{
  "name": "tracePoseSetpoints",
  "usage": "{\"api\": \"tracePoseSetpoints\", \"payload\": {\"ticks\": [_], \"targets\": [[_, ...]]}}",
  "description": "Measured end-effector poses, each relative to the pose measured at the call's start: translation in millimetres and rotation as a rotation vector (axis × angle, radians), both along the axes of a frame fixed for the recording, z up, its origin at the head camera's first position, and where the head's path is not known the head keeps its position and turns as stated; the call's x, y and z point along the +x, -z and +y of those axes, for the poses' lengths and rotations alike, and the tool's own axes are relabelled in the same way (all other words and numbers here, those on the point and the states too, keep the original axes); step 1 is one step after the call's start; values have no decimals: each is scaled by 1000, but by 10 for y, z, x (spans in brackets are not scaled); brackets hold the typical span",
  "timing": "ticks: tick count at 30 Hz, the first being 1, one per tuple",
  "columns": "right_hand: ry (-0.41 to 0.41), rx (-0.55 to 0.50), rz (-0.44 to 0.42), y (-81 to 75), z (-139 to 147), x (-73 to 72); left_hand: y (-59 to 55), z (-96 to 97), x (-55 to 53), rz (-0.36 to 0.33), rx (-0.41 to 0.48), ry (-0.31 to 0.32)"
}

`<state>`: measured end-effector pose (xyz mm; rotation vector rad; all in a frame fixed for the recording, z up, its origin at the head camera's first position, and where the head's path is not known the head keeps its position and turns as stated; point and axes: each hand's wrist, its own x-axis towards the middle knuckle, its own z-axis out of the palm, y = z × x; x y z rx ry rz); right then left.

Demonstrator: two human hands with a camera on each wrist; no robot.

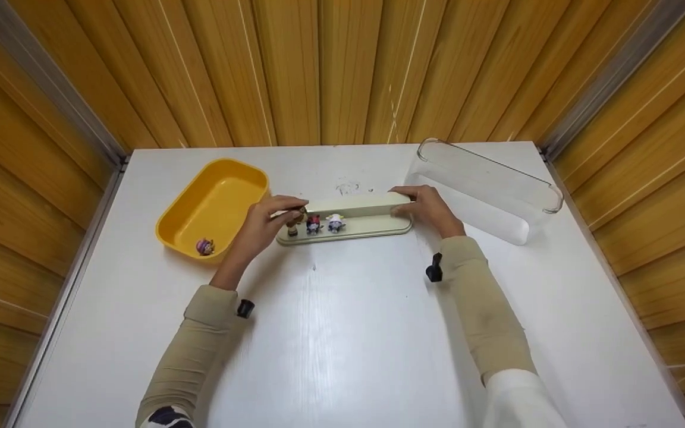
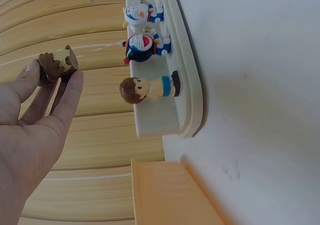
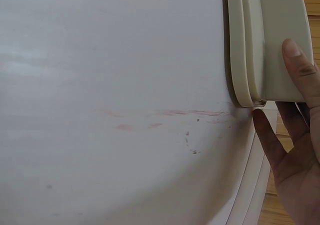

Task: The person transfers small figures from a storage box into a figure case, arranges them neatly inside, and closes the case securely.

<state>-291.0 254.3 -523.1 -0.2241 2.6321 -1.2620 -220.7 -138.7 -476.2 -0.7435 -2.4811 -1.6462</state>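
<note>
Up above the left end of a cream display base [image 1: 372, 224], my left hand [image 1: 262, 224] pinches a small brown moulded piece [image 2: 57, 67] between thumb and fingers; its exact kind cannot be told. Below it on the base stands a brown-haired boy figurine [image 2: 145, 89] in blue shorts. Beside the boy are a black-and-red cat figurine [image 1: 313, 224] and a white cat figurine [image 1: 335, 223], both upright. My right hand [image 1: 431, 208] grips the base's right end, its thumb [image 3: 295, 60] on the front of the raised back wall and other fingers around the end.
A yellow bin [image 1: 167, 229] sits at the left with a purple-topped figurine [image 1: 204, 246] inside. To the back right lies a long clear plastic cover [image 1: 485, 178]. Wood-patterned walls [image 1: 342, 71] border the white table [image 1: 342, 333].
</note>
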Motion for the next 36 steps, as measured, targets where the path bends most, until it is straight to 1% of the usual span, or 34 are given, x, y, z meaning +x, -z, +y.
{"api": "tracePoseSetpoints", "payload": {"ticks": [4, 7, 13, 18, 23, 26, 30, 33, 36], "targets": [[-4, -5, 6, 0, 4, -4, 18, 53, 16, -29, -2, 26], [-11, 11, 1, -5, 0, -16, 20, 80, 23, -49, 12, 36], [-18, 43, -9, -32, -25, -46, -1, 123, 24, -33, 19, 41], [-46, 103, -9, -57, -25, -58, -16, 158, 32, -32, 28, 44], [-79, 170, 39, -116, 30, -62, -56, 187, 33, -25, 25, 49], [-86, 152, 39, -119, 106, -42, -81, 194, 44, -22, 4, 55], [-55, 82, 4, -62, 198, -17, -89, 211, 44, -10, -9, 59], [-44, 74, -12, -54, 217, -25, -81, 249, 40, -8, 15, 62], [-58, 86, -27, -99, 215, -51, -81, 287, 43, -25, 47, 74]]}}
